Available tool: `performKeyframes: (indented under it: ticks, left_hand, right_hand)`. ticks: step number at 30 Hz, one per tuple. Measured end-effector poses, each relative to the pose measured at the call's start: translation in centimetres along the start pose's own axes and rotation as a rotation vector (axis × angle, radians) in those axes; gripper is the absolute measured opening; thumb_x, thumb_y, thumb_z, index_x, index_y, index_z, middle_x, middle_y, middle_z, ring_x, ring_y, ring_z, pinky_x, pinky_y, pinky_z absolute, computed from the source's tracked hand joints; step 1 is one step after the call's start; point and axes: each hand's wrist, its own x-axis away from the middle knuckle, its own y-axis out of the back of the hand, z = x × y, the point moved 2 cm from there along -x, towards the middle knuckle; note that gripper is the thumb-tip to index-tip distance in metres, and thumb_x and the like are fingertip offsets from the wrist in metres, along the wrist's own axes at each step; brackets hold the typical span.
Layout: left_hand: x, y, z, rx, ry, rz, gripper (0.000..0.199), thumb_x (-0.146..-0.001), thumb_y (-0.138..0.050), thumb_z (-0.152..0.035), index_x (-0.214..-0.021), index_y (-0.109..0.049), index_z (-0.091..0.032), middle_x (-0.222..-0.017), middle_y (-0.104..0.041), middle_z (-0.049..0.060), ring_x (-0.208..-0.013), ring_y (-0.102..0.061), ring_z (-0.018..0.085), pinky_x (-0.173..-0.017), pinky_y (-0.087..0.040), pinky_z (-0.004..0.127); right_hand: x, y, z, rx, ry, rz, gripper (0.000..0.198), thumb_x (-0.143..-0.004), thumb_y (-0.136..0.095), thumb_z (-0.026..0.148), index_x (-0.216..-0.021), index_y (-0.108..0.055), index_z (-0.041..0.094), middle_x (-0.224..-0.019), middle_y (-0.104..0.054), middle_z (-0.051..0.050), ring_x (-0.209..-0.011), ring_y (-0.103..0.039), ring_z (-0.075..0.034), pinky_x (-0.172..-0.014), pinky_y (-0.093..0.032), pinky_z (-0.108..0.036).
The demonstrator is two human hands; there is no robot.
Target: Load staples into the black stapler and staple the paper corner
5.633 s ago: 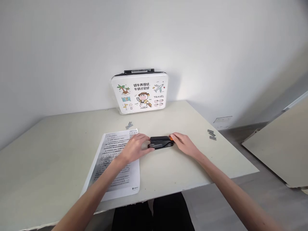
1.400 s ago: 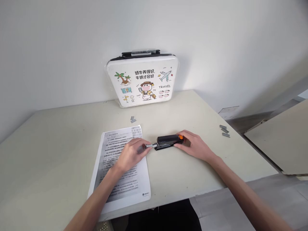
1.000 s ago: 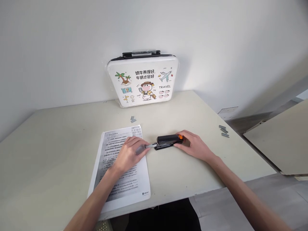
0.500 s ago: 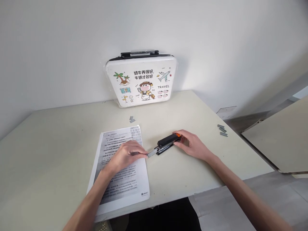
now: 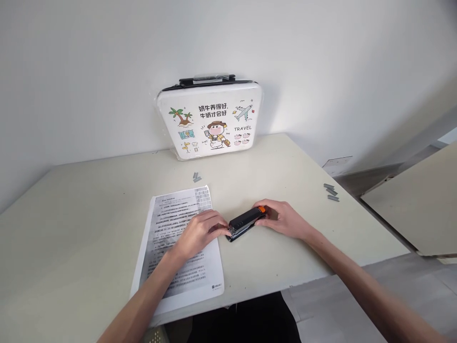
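A black stapler (image 5: 245, 223) with an orange rear end lies on the table, angled beside the printed sheet. My right hand (image 5: 283, 218) grips its orange end between thumb and fingers. At the front end, my left hand (image 5: 205, 231) is closed, with thumb and fingertips pressed together against the stapler's nose. The metal staple tray sits inside the body, only a thin silver strip showing. Under my left hand and forearm lies the printed sheet (image 5: 185, 276), partly covered by them.
A white cartoon suitcase (image 5: 210, 119) with a black handle leans against the wall at the back. Small staple strips (image 5: 196, 177) lie behind the sheet, and more staple strips (image 5: 332, 192) lie near the table's right edge.
The staple tray stuck out of the stapler's front in my left fingers; now it is pushed back in. My left hand moved right, up to the stapler's nose. My right hand still holds the rear.
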Motion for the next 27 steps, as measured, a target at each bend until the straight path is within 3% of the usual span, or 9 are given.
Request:
performKeyframes:
  ticks: [21,24,27]
  left_hand:
    - [0.2,0.2,-0.2,-0.199,-0.019,-0.018,0.042,-0.103,-0.060,-0.055,-0.081,-0.068,-0.020,-0.077,-0.069,0.002,-0.071,-0.064,0.018,-0.069,-0.047,0.031]
    - [0.3,1.3,-0.9,-0.247,-0.051,0.004,0.035,-0.105,-0.059,-0.050,-0.089,-0.071,-0.021,-0.084,-0.072,0.003,-0.081,-0.067,0.020,-0.078,-0.051,0.034]
    - [1.8,3.1,-1.9,-0.289,0.012,0.053,0.021,-0.106,-0.062,-0.042,-0.114,-0.071,-0.025,-0.111,-0.075,0.005,-0.110,-0.068,0.025,-0.099,-0.053,0.043]
  right_hand:
    - [0.1,-0.8,0.0,-0.026,-0.017,-0.004,0.033,-0.087,-0.076,0.052,-0.110,-0.071,0.028,-0.097,-0.075,-0.001,-0.082,-0.066,-0.021,-0.074,-0.056,-0.035]
    - [0.1,-0.8,0.1,-0.003,-0.048,-0.027,0.031,-0.088,-0.075,0.050,-0.111,-0.072,0.029,-0.100,-0.076,-0.001,-0.084,-0.067,-0.021,-0.075,-0.057,-0.035]
    - [0.0,-0.8,0.4,0.037,-0.080,-0.049,0.027,-0.088,-0.075,0.048,-0.109,-0.072,0.031,-0.098,-0.076,0.001,-0.083,-0.067,-0.021,-0.074,-0.057,-0.034]
